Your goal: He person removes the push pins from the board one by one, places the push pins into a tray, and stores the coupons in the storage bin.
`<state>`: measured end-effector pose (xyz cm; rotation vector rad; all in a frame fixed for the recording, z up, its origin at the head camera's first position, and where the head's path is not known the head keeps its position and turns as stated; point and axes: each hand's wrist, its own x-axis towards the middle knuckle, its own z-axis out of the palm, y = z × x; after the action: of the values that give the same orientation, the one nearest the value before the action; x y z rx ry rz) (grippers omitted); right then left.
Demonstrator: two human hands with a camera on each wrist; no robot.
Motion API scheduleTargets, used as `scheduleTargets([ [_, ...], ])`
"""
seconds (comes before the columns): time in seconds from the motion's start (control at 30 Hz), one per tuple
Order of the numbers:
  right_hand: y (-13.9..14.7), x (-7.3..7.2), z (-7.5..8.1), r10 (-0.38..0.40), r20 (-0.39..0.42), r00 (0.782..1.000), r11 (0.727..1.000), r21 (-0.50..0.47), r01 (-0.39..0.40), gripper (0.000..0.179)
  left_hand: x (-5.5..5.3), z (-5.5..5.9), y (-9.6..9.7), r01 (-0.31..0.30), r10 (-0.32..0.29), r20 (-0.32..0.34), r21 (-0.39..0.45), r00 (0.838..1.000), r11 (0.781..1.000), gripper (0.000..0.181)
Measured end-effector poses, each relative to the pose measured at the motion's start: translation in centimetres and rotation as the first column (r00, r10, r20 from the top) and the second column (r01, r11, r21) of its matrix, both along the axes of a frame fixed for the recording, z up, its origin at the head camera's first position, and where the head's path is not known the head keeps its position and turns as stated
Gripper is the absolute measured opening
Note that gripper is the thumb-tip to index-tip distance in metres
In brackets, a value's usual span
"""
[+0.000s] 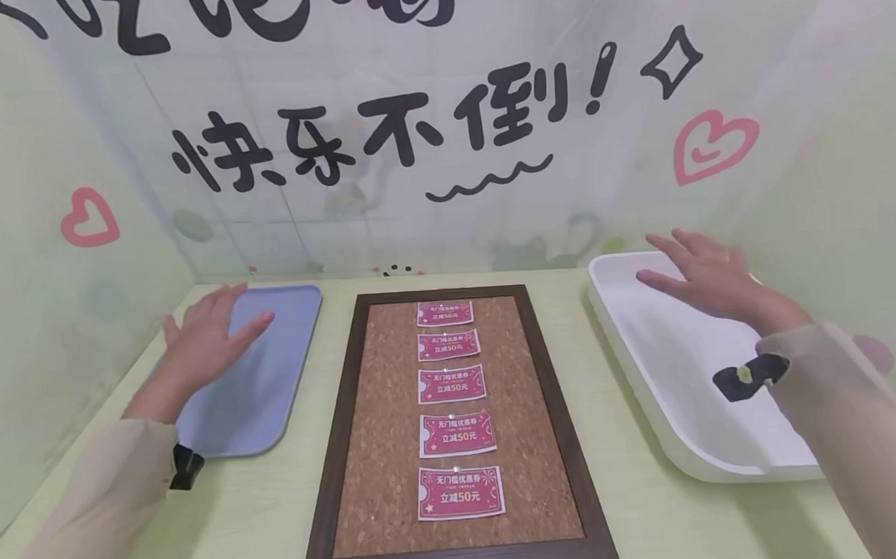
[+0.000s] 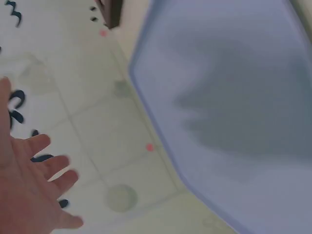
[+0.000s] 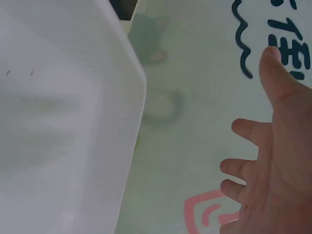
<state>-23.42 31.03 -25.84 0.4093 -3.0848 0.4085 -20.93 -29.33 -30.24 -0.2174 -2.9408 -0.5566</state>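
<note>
"Counting from the largest thing down, what do you have?"

"One far wall with black lettering, then one pale table in front of it."

"And on the table?"

"Three big pieces. One corkboard in a dark frame lies in the middle, running from near to far. One deep white tray sits to its right, one shallow blue tray to its left, both apart from the frame."

"How many hands?"

"Two, both open with fingers spread. The left hand is raised over the far left part of the blue tray, its shadow falling inside; the right hand is raised over the far end of the white one."

"Anything smaller?"

"Five pink coupons, in a single column down the cork, near to far, gaps between them. Two black straps, one at each wrist. Smallest, five bright dots, one at each coupon's top edge."
</note>
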Motion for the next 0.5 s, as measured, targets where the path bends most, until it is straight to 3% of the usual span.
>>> scheduleTargets([
  [0.23,-3.3,2.3,0.5,0.171,-0.043,0.984,0.985,0.009,-0.17,0.071,2.3,0.9,3.9,0.167,-0.157,-0.071,0.167,0.985,0.972,0.039],
  [0.5,-6.8,5.3,-0.5,0.298,0.019,0.954,0.948,-0.126,-0.293,0.059,4.4,0.4,8.0,0.265,-0.259,-0.054,0.19,0.964,0.945,0.027],
])
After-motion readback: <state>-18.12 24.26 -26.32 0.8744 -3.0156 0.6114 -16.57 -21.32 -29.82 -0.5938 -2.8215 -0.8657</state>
